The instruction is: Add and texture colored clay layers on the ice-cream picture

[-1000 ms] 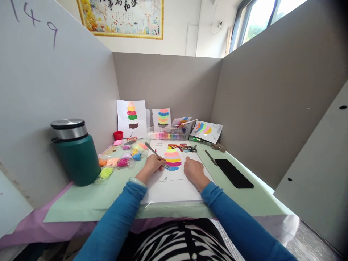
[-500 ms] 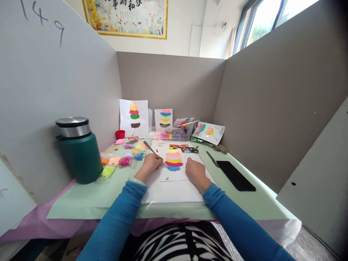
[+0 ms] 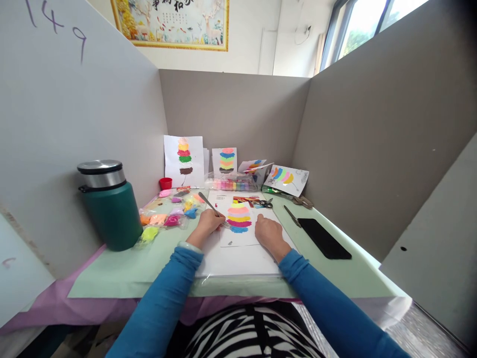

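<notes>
My left hand (image 3: pixel 208 226) is closed around a metal fork (image 3: pixel 205 199). The handle slants up and away to the left, and the tines touch the left edge of the coloured bands near the crimson one. These stacked bands of soft clay (image 3: pixel 239 220), pink, peach, yellow, crimson and blue, are on a small white sheet (image 3: pixel 244 241). On that sheet's right edge rests my right hand (image 3: pixel 269 233), fingers curled in; whatever they may hold is hidden. Larger white paper (image 3: pixel 238 263) lies underneath.
Bagged clay lumps (image 3: pixel 172 220) and a green flask (image 3: pixel 112 214) stand left. Black-handled scissors (image 3: pixel 266 204) lie beyond the sheet. To the right are a knife (image 3: pixel 291 216) and a black phone-like slab (image 3: pixel 324 238). Finished pictures (image 3: pixel 226 161) lean at the back, behind a clay pack (image 3: pixel 233 184).
The view has shifted slightly. Both hands keep nearly the same places, the left still on the fork with its tines at the clay's left edge.
</notes>
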Motion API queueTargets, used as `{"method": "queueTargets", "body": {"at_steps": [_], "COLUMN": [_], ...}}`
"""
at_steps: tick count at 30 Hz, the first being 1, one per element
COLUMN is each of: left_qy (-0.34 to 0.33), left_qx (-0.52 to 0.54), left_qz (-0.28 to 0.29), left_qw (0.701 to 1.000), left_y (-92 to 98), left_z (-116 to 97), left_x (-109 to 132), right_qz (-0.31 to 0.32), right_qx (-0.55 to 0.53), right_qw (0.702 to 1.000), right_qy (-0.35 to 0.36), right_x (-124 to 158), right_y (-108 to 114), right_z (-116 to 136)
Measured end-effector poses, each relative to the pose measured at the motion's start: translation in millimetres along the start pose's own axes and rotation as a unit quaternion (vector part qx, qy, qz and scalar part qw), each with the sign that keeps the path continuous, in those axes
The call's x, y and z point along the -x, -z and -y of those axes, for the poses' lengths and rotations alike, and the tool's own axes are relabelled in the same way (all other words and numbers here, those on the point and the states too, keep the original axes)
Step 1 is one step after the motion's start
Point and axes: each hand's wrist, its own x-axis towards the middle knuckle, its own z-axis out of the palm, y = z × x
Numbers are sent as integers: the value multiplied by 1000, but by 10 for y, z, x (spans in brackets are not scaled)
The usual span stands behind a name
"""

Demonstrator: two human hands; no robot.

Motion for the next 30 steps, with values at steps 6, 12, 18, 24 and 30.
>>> {"method": "queueTargets", "body": {"at_steps": [6,12,18,24,30], "left_qy": [-35,-16,6,-23,-19], "left_qx": [26,1,16,26,23], "left_qz": [12,31,21,8,25], "left_qw": [999,999,1000,999,999], "left_y": [-8,-36,-19,-13,-60], "left_z": [-19,-127,-104,-71,-94], "left_x": [6,91,78,61,53], "right_qz": [5,-6,-6,-8,-11], "right_qx": [1,9,-10,-12,-14], "right_qw": [1000,1000,1000,1000,1000], "right_qy": [-1,6,7,6,8], "right_x": [-1,-1,3,-1,-2], "right_y": [8,0,9,5,-7], "right_z": [3,1,-1,-3,-6]}}
